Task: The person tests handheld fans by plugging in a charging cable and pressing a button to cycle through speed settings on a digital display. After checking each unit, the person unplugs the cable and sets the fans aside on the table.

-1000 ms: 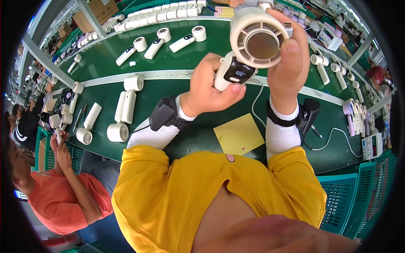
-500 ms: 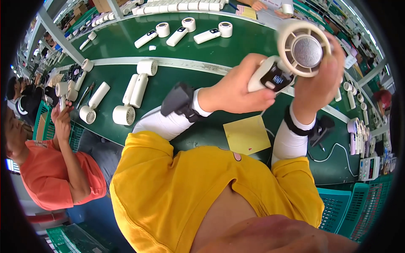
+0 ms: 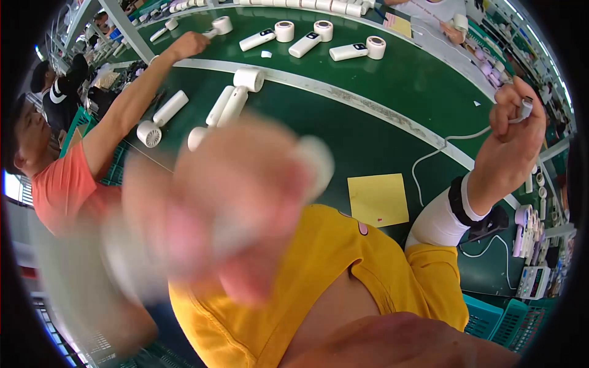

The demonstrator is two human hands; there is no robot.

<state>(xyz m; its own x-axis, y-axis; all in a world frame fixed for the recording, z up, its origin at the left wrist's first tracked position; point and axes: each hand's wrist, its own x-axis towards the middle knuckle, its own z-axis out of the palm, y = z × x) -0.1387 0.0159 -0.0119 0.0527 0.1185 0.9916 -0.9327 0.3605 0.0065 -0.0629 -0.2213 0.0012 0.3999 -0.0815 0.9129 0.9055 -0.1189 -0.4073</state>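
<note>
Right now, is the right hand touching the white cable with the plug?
Touching. The head view shows the right hand holding the white cable near its plug.

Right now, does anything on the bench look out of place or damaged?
Nothing looks spilled. A small white scrap lies loose near the white fans, like litter, and a red speck stands out on the yellow sheet. The pale item in the left hand is too blurred to check.

The bare right hand is raised, fingers pinched, its white-sleeved forearm angled upward; the bare left hand (badly blurred) hangs close, fingers curled.
</note>
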